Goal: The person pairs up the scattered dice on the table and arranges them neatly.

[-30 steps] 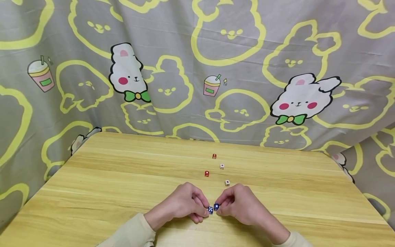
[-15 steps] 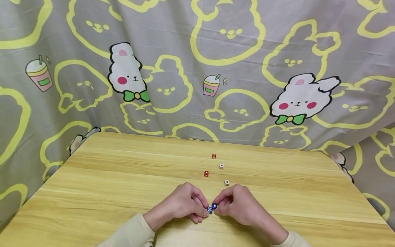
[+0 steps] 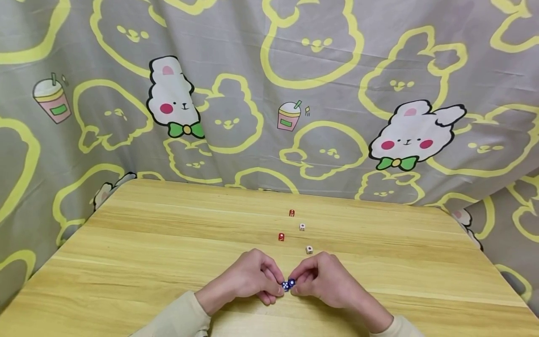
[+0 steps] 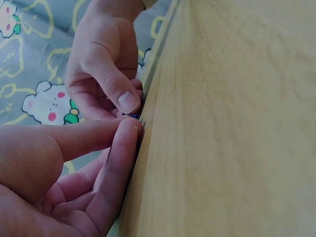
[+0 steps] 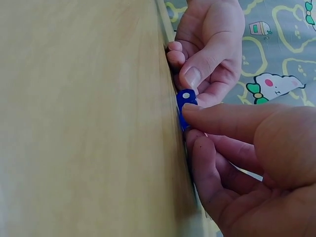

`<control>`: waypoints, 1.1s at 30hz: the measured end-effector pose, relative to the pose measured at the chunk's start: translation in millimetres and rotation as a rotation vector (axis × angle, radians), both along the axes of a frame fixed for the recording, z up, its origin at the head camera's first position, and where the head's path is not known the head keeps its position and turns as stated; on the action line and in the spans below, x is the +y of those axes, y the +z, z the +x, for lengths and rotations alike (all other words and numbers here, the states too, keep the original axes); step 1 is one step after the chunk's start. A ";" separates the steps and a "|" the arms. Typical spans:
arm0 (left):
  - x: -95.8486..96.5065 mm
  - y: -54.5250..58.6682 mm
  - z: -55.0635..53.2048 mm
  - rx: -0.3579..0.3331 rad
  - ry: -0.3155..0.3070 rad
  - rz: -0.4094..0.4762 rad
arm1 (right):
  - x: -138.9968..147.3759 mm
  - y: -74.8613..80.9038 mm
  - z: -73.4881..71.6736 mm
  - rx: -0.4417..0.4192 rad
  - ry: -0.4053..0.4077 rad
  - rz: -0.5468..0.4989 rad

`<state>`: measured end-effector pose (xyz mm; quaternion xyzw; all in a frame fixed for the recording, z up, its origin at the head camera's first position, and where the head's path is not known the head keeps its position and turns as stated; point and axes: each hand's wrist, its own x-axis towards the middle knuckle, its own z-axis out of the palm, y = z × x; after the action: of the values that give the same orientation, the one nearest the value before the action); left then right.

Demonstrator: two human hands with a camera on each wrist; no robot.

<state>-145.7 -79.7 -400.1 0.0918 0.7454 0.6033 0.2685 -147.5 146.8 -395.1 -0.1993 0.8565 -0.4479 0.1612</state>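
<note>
Near the front middle of the table [image 3: 168, 252], my left hand [image 3: 254, 275] pinches a blue die [image 3: 285, 286] with white pips, five of them facing the head camera's side. Opposite it, my right hand [image 3: 326, 280] pinches another blue die [image 3: 292, 282], a single large pip showing. The two dice sit side by side, edges meeting in the head view. In the right wrist view a blue die face [image 5: 186, 94] shows by the thumb and fingertips. Fingers hide nearly all the blue in the left wrist view.
Beyond the hands lie two red dice, a nearer one [image 3: 281, 237] and a farther one [image 3: 292, 213]. Two white dice, one nearer [image 3: 309, 250] and one farther [image 3: 302, 227], lie to their right. A grey patterned curtain [image 3: 252, 56] hangs behind the table.
My right hand has moved slightly left, bringing its blue die from a small gap up against the left one; it rose a little, then lowered. My left hand has stayed nearly still.
</note>
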 end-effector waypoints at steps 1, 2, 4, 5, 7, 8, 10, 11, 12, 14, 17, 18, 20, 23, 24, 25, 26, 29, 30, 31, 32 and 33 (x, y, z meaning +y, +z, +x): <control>0.1 0.3 -0.2 0.003 -0.003 0.001 | 0.6 -0.1 -0.5 -0.003 0.000 -0.003; 0.2 0.5 -0.3 0.004 -0.003 0.005 | 1.1 -0.1 -1.0 -0.006 0.000 -0.006; -0.2 0.9 -0.2 0.007 -0.006 0.007 | 1.6 -0.7 -1.5 -0.013 -0.002 -0.011; -0.5 1.2 0.0 0.006 -0.007 0.007 | 1.6 -1.2 -1.6 -0.015 -0.004 -0.013; -0.8 1.6 0.2 0.007 -0.009 0.009 | 1.7 -2.0 -1.6 -0.014 -0.006 -0.015; -1.0 1.8 0.2 0.005 -0.008 0.009 | 1.7 -2.3 -1.6 -0.016 -0.007 -0.018; -1.1 2.0 0.2 0.004 -0.008 0.009 | 1.9 -2.7 -1.6 -0.017 -0.005 -0.022; -1.0 2.0 0.3 0.003 -0.008 0.010 | 1.9 -2.9 -1.5 -0.019 -0.003 -0.024; -0.9 1.9 0.2 0.004 -0.008 0.010 | 1.9 -3.0 -1.4 -0.021 -0.003 -0.027; -0.7 1.7 0.2 0.005 -0.009 0.010 | 1.7 -3.4 -0.9 -0.023 -0.005 -0.033; -0.5 1.5 -0.1 0.005 -0.011 0.011 | 1.0 -3.7 0.1 -0.021 -0.010 -0.037; -0.4 1.5 -0.2 0.006 -0.012 0.012 | 0.7 -3.7 0.5 -0.019 -0.013 -0.038; -0.4 1.7 -0.3 0.005 -0.014 0.012 | -0.1 -3.5 1.3 -0.014 -0.017 -0.035; -0.5 1.8 -0.4 0.006 -0.016 0.009 | -1.5 -2.8 2.5 -0.007 -0.024 -0.024; -0.4 1.8 -0.4 0.006 -0.016 0.009 | -1.9 -2.5 3.0 -0.004 -0.027 -0.018; -0.4 1.7 -0.3 0.007 -0.016 0.008 | -2.3 -2.2 3.5 -0.002 -0.031 -0.013; -0.3 1.7 -0.2 0.007 -0.015 0.007 | -2.8 -1.9 4.1 0.000 -0.035 -0.007; -0.2 1.8 0.2 0.008 -0.013 0.006 | -4.1 -1.8 5.8 -0.003 -0.045 -0.005; -0.1 1.8 0.3 0.007 -0.012 0.006 | -4.5 -1.8 6.2 -0.005 -0.047 -0.008; -0.1 1.8 0.4 0.007 -0.011 0.007 | -4.8 -1.9 6.6 -0.010 -0.049 -0.013; 0.0 1.8 0.4 0.006 -0.010 0.006 | -5.0 -2.0 7.0 -0.015 -0.050 -0.017; 0.0 1.7 0.5 0.006 -0.009 0.006 | -5.2 -2.1 7.2 -0.020 -0.051 -0.023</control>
<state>-145.2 -79.6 -398.4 0.0977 0.7439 0.6041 0.2687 -140.3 141.6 -397.3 -0.1750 0.8545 -0.4636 0.1559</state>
